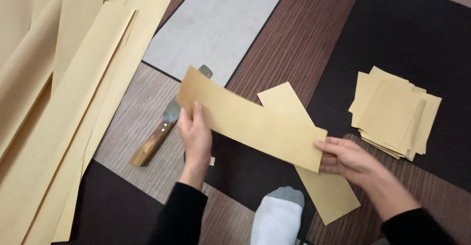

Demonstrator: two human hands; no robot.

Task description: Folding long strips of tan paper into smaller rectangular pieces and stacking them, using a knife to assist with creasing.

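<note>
Left hand (pixel 195 134): fingers closed on the left end of a long tan paper strip (pixel 250 120), thumb on its upper face. Right hand (pixel 346 157): pinches the strip's right end, fingers laid along its edge. The strip is held above the floor, slanting from far left to near right, at the middle of the scene.

Second tan strip (pixel 324 186): lies flat on the floor beneath the held one, crossing under it and running toward the near right.

Knife (pixel 159 132): wooden handle, broad metal blade, on the floor just left of the left hand; blade partly hidden behind the held strip.

Stack of small cut tan squares (pixel 395 112): on the dark floor panel at right, loosely piled.

Large tan sheets (pixel 59 102): overlapping, filling the left side.

White sock with grey toe (pixel 278 215): near edge, between the forearms.
</note>
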